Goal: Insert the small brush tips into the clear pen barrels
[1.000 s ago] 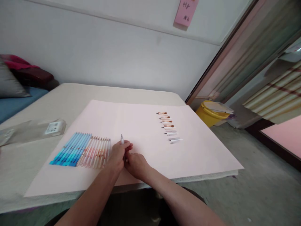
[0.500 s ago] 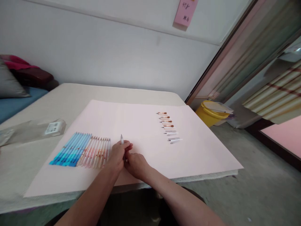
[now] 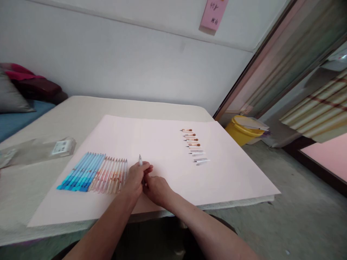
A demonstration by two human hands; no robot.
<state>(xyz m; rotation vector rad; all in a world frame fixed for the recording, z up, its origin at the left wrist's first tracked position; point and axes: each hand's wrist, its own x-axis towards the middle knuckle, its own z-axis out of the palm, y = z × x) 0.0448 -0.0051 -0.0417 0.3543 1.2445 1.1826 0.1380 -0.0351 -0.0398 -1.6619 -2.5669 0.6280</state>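
At the lower centre of my feed, the left hand [image 3: 135,176] grasps a pen [image 3: 140,161], its tip pointing up the frame. I see the right hand [image 3: 158,189] curled against it at the pen's lower end; I can't tell what those fingers grip, as they are hidden. Blue pens [image 3: 80,172] and pale pens [image 3: 111,176] lie side by side at lower left on the sheet [image 3: 233,177]. Pen parts [image 3: 194,145] form a column right of centre.

Two hands [image 3: 158,189], one held pen [image 3: 140,161], two pen batches [image 3: 82,171], six pen-part sets [image 3: 194,145], one plastic bag [image 3: 40,151], one yellow bin [image 3: 237,133]
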